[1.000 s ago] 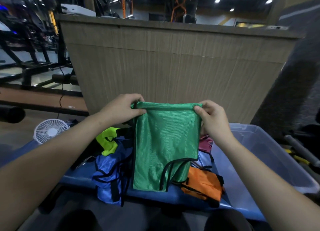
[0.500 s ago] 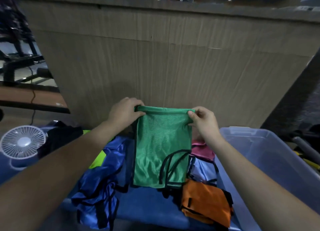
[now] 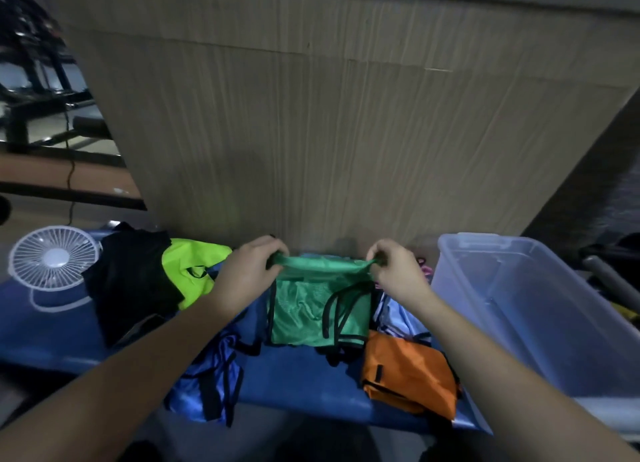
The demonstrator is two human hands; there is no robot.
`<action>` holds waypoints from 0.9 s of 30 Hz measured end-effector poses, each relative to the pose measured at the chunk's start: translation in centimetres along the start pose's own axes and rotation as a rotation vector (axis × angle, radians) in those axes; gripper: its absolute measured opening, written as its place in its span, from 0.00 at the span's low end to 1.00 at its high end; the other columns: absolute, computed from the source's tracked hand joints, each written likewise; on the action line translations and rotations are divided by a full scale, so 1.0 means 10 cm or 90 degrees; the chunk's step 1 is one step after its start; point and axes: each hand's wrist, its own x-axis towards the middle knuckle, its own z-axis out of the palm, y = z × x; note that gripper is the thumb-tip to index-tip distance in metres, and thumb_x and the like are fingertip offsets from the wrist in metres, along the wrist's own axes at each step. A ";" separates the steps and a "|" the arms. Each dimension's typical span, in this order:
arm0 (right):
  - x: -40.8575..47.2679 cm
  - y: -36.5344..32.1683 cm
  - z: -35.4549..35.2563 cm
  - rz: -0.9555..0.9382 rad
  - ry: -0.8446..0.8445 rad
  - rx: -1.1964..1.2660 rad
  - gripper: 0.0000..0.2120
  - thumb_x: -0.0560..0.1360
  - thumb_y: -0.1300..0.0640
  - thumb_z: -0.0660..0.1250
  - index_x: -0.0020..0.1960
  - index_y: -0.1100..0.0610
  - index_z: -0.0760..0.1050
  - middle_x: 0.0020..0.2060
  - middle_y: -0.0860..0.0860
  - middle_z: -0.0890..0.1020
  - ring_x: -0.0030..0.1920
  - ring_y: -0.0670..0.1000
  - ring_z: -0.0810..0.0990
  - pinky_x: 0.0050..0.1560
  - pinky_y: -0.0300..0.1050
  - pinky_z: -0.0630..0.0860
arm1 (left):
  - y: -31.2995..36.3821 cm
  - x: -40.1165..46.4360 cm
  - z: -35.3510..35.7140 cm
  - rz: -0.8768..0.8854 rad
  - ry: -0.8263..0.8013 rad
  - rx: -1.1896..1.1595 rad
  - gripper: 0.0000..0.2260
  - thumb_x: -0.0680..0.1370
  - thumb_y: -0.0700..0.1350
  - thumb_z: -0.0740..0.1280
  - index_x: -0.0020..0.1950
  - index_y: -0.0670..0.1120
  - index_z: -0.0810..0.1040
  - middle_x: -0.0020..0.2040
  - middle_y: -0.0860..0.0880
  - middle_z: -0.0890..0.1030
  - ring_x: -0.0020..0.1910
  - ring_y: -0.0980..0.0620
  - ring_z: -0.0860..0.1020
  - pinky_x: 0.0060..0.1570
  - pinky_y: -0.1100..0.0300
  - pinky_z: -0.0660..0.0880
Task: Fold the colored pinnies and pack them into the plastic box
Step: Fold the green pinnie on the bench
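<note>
- Green pinny (image 3: 313, 314): folded, black-trimmed, hanging over blue bench (image 3: 298, 378), left of clear plastic box (image 3: 540, 309).
- Left hand (image 3: 251, 271), right hand (image 3: 394, 271): each pinching a top corner.
- Orange pinny (image 3: 408, 368): beside box.
- Writing: none legible.

mesh cloth green pinny (image 3: 304, 316), translucent plastic box (image 3: 519, 299)
</note>
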 end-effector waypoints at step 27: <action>-0.75 0.28 0.33 0.001 -0.185 -0.240 0.10 0.73 0.59 0.67 0.53 0.55 0.81 0.52 0.52 0.80 0.55 0.56 0.78 0.55 0.51 0.75 | -0.01 -0.97 0.22 0.023 -0.073 0.026 0.18 0.78 0.63 0.56 0.54 0.58 0.82 0.56 0.64 0.76 0.51 0.63 0.77 0.42 0.65 0.74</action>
